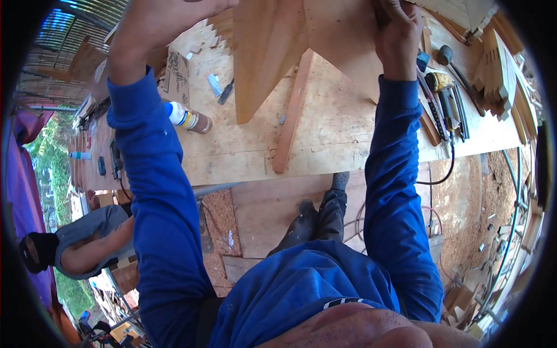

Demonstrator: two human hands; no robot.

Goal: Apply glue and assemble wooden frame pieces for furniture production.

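Raised over the workbench (232, 159) is a wooden piece (342, 40) of brown boards that meet at an angle, with pointed lower corners; its top runs out of view. At its upper left edge, my left hand (168, 26) is closed on it, though the picture's upper border cuts off most of the fingers. My right hand (400, 37) grips the opposite edge, fingers curled round the wood. Under the piece, a narrow wooden strip (293, 122) lies slanting toward the bench's front edge. A glue bottle (191, 119) with a white and blue top lies near my left forearm.
A hammer (458, 75), a yellow-and-black power tool (447, 104) with a cord and stacked cut boards (496, 75) lie at right. Left of the wooden piece are a chisel-like tool (226, 91) and a cardboard box (176, 75). Another person (87, 249) is at far left.
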